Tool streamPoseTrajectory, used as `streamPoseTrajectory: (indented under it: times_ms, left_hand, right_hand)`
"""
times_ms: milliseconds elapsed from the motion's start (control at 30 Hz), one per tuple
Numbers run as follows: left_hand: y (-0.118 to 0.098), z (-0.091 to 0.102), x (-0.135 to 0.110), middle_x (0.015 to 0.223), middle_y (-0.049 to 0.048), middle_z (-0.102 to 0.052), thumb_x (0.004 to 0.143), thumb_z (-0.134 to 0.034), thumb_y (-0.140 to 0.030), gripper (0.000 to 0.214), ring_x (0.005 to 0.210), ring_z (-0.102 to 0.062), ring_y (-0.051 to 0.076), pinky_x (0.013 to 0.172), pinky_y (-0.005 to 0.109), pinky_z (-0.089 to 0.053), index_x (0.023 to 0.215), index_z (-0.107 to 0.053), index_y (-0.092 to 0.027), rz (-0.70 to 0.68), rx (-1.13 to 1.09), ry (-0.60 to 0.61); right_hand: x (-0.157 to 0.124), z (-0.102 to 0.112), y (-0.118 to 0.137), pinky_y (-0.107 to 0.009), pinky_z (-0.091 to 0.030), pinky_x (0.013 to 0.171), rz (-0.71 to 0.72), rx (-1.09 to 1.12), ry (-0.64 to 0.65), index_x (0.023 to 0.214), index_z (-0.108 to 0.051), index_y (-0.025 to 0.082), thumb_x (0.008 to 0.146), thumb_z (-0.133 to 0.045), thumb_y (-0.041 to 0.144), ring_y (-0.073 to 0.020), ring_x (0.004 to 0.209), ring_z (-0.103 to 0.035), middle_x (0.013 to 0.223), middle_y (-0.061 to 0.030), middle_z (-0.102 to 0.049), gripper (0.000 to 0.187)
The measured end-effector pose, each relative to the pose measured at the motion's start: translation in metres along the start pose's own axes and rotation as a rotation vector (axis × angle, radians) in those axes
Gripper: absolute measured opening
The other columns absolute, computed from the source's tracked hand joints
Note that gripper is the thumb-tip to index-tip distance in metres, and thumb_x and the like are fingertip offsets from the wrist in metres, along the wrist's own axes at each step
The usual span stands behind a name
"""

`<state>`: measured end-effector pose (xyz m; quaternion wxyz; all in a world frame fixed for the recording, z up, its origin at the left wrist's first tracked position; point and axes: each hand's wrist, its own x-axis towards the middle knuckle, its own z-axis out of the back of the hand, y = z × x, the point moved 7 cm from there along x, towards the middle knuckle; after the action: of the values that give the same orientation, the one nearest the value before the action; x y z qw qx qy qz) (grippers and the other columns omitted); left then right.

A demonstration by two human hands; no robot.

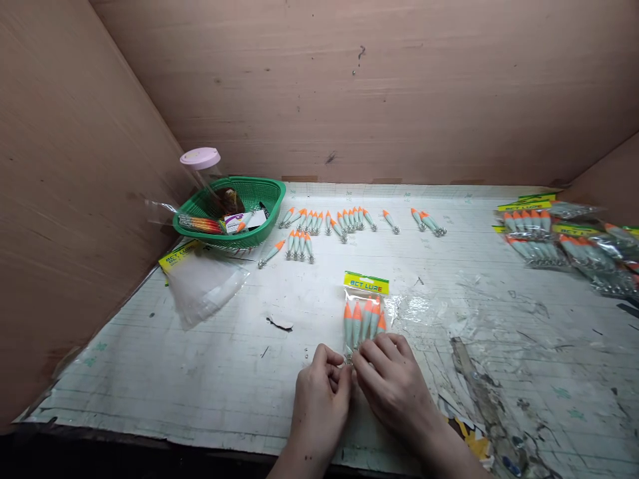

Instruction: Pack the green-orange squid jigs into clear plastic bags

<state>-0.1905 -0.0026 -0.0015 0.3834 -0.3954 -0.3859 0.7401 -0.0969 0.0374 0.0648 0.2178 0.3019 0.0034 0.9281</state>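
A clear plastic bag of fishing lures [357,322] with a yellow-green header lies in front of me, its header pointing away. Several orange-tipped pale lures show inside it. My left hand [324,386] is closed, thumb and finger pinching the near end of the bag by the metal hooks. Beside it, my right hand [394,372] curls over the bag's near right part, fingertips close to the left thumb; its fingers hide some of the lures and hooks.
Loose lures [349,219] lie in rows across the back. A green basket [272,199] holding a lidded jar stands back left, by empty bags [204,279]. Packed lure bags [529,229] are piled at right. Worn, torn covering [474,379] marks the table's right side.
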Motion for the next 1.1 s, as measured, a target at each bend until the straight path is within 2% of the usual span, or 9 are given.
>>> streamPoseTrajectory:
  times_ms: [133,267,433,567,667,733,900,967,1100]
  left_hand:
    - [0.0,-0.005,0.001,0.053,-0.0034,-0.052,0.08,-0.05,-0.03,0.012,0.046,-0.048,0.011,0.045,0.022,-0.033,0.073,-0.047,-0.02,-0.031,-0.005,0.048]
    - [0.004,-0.008,0.002,0.056,-0.0001,-0.059,0.081,-0.049,-0.033,0.017,0.047,-0.055,0.013,0.046,0.023,-0.042,0.07,-0.046,-0.02,0.053,-0.154,0.096]
    - [0.006,-0.007,0.0,0.056,0.0004,-0.06,0.082,-0.051,-0.036,0.021,0.047,-0.056,0.013,0.046,0.023,-0.045,0.071,-0.045,-0.02,0.086,-0.195,0.054]
    - [0.008,-0.006,0.0,0.058,0.0005,-0.061,0.084,-0.049,-0.036,0.02,0.046,-0.056,0.012,0.045,0.022,-0.044,0.073,-0.046,-0.019,0.102,-0.184,0.052]
    - [0.008,-0.007,0.0,0.058,-0.0003,-0.06,0.085,-0.047,-0.036,0.02,0.045,-0.055,0.011,0.044,0.021,-0.042,0.074,-0.046,-0.02,0.104,-0.156,0.096]
    - [0.007,-0.008,-0.001,0.058,-0.0009,-0.06,0.087,-0.045,-0.037,0.022,0.046,-0.055,0.011,0.045,0.02,-0.042,0.073,-0.047,-0.02,0.029,-0.06,0.114]
    - [-0.006,0.007,-0.019,0.061,-0.0008,-0.06,0.092,-0.037,-0.039,0.033,0.052,-0.056,0.012,0.048,0.02,-0.04,0.068,-0.05,-0.021,-0.464,0.372,-0.085]
    - [-0.007,0.013,-0.025,0.056,-0.0018,-0.056,0.092,-0.036,-0.043,0.035,0.047,-0.054,0.011,0.044,0.02,-0.038,0.068,-0.049,-0.021,-0.582,0.476,-0.103]
    - [-0.025,0.029,-0.021,0.068,0.0017,-0.063,0.085,-0.054,-0.038,0.02,0.058,-0.062,0.015,0.052,0.022,-0.049,0.091,-0.054,-0.019,-0.743,0.616,-0.173]
  right_hand:
    - [-0.001,-0.002,-0.006,-0.031,-0.029,0.066,-0.068,-0.005,-0.037,0.061,-0.051,0.018,0.089,-0.037,0.013,-0.0165,0.065,-0.036,0.063,-0.0026,-0.047,0.032]
    - [0.0,-0.003,-0.014,-0.03,-0.028,0.064,-0.128,0.009,-0.013,0.06,-0.05,0.017,0.089,-0.039,0.014,-0.0156,0.064,-0.036,0.063,-0.0021,-0.046,0.031]
    - [-0.01,0.004,-0.014,-0.03,-0.032,0.067,-0.035,0.082,-0.013,0.069,-0.054,0.017,0.089,-0.041,0.013,-0.0161,0.067,-0.039,0.066,-0.0025,-0.049,0.024]
    - [-0.023,0.001,-0.026,-0.028,-0.035,0.065,-0.156,0.157,0.023,0.086,-0.052,0.016,0.088,-0.049,0.018,-0.0173,0.073,-0.045,0.077,-0.0046,-0.053,0.004]
    - [-0.026,-0.002,-0.029,-0.028,-0.035,0.063,-0.233,0.126,0.017,0.083,-0.049,0.018,0.088,-0.047,0.017,-0.0178,0.072,-0.046,0.076,-0.0037,-0.052,0.005]
    - [-0.025,-0.004,-0.029,-0.028,-0.035,0.062,-0.269,0.112,0.006,0.082,-0.048,0.019,0.088,-0.047,0.018,-0.018,0.071,-0.046,0.075,-0.0033,-0.052,0.006]
    - [-0.024,-0.008,-0.029,-0.028,-0.035,0.061,-0.293,0.095,-0.014,0.08,-0.048,0.019,0.086,-0.049,0.02,-0.0176,0.069,-0.047,0.074,-0.0029,-0.053,0.006]
    - [-0.025,-0.008,-0.03,-0.028,-0.034,0.06,-0.296,0.086,-0.015,0.079,-0.048,0.02,0.085,-0.051,0.019,-0.0175,0.068,-0.047,0.075,-0.0027,-0.053,0.007]
    - [-0.033,-0.004,-0.034,-0.03,-0.038,0.063,-0.335,0.146,0.026,0.087,-0.049,0.02,0.08,-0.06,0.023,-0.0192,0.073,-0.049,0.08,-0.0036,-0.054,0.014]
